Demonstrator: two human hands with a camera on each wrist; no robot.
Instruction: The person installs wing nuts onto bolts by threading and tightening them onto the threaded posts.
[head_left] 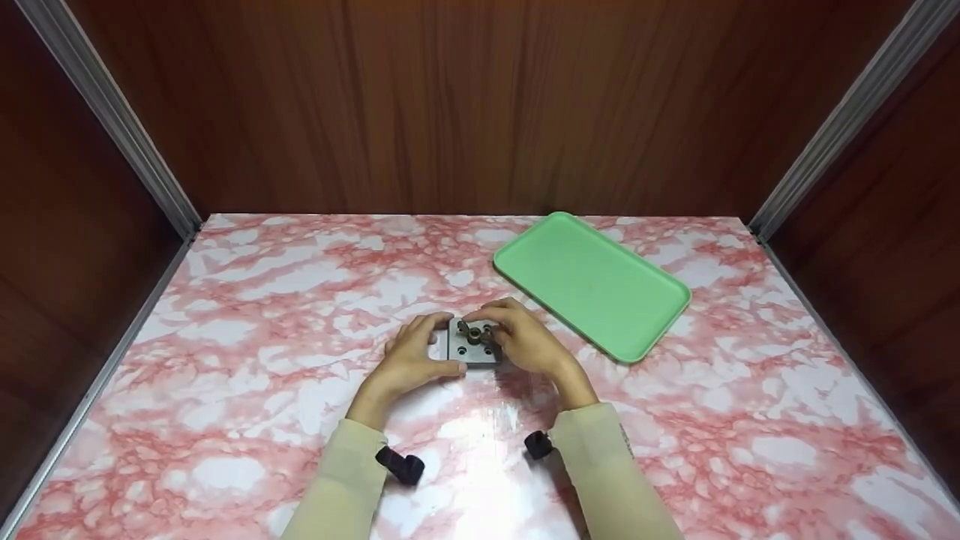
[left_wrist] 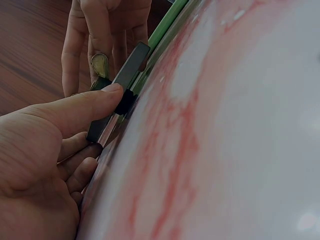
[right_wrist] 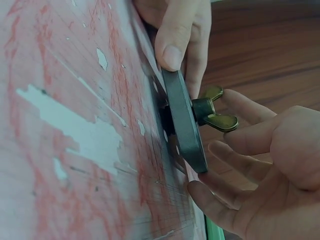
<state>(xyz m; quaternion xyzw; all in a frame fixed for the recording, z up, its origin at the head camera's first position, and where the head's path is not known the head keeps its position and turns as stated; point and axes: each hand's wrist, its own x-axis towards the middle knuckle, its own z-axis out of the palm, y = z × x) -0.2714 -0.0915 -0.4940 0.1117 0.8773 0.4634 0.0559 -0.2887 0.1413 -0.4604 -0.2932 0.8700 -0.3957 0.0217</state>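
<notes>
A square grey metal plate with several round holes lies level a little above the marbled tabletop. My left hand grips it from the left, thumb on the near edge and fingers at the far side. From the plate's middle rises a brass-coloured wing nut. My right hand pinches the wings of this nut between thumb and index finger, while the other fingers curve beside the plate. A short black part shows beneath the plate in the left wrist view; its full shape is hidden.
A light green tray lies at an angle on the tabletop, beyond and right of my hands. Brown wood-grain panels stand at the back and both sides. White worn patches mark the table covering.
</notes>
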